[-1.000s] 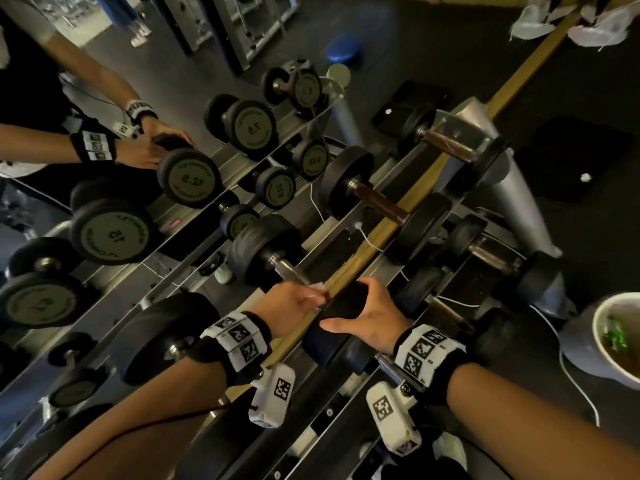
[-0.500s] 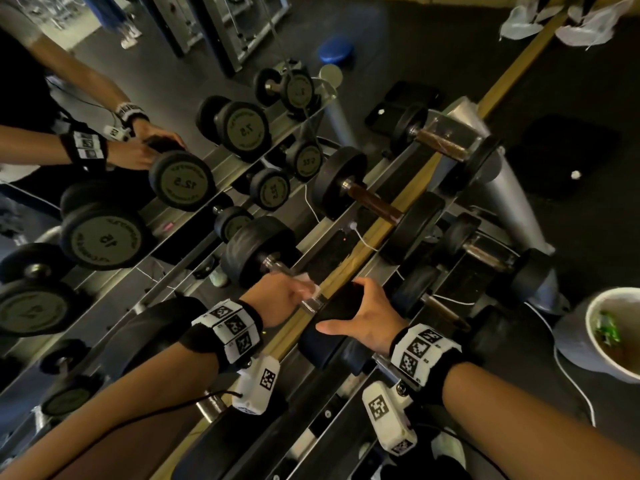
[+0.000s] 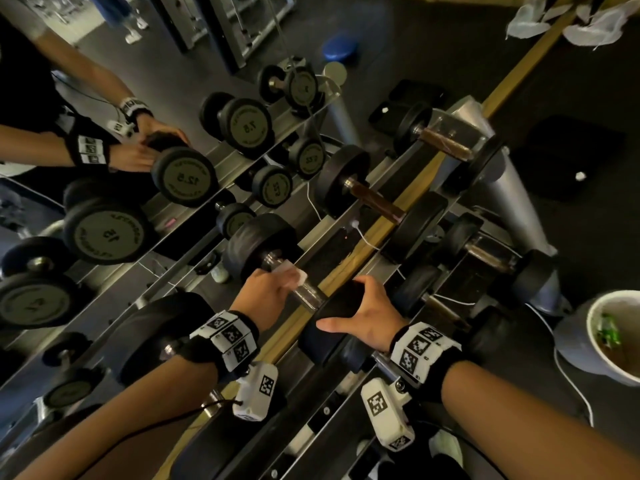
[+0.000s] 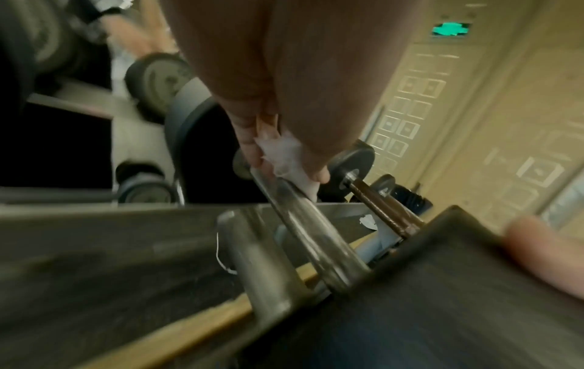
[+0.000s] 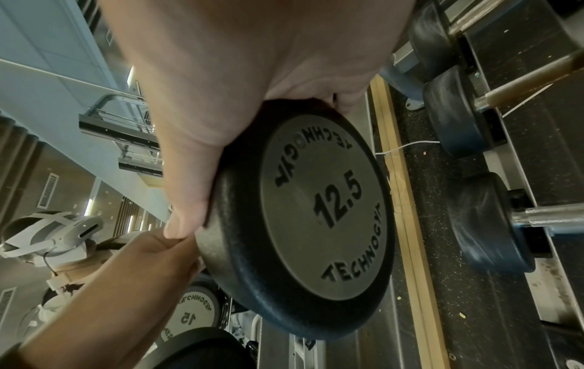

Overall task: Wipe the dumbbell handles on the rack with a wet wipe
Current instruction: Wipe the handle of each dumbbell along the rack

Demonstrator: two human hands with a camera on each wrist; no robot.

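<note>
A 12.5 dumbbell lies on the rack point(image 3: 349, 271) in front of a mirror. My left hand point(image 3: 277, 285) grips a white wet wipe point(image 3: 292, 274) wrapped round the dumbbell's steel handle point(image 3: 310, 294), close to the far black head point(image 3: 259, 242). In the left wrist view the wipe point(image 4: 284, 159) is pinched between my fingers against the handle point(image 4: 303, 219). My right hand point(image 3: 346, 306) holds the near head point(image 3: 318, 341) from above, thumb on one side and fingers curled over its rim. The right wrist view shows that head's face point(image 5: 316, 207) marked 12.5.
More dumbbells with brown handles point(image 3: 375, 202) sit further along the rack, and smaller ones on the lower tier point(image 3: 491, 254). The mirror at left repeats the dumbbells and my arms. A white bin point(image 3: 595, 337) stands at the right. White cloths point(image 3: 540, 15) lie at the top right.
My left hand has slid the wipe along the handle, away from the near head toward the far one, baring more steel. The right hand has kept its hold on the near head.
</note>
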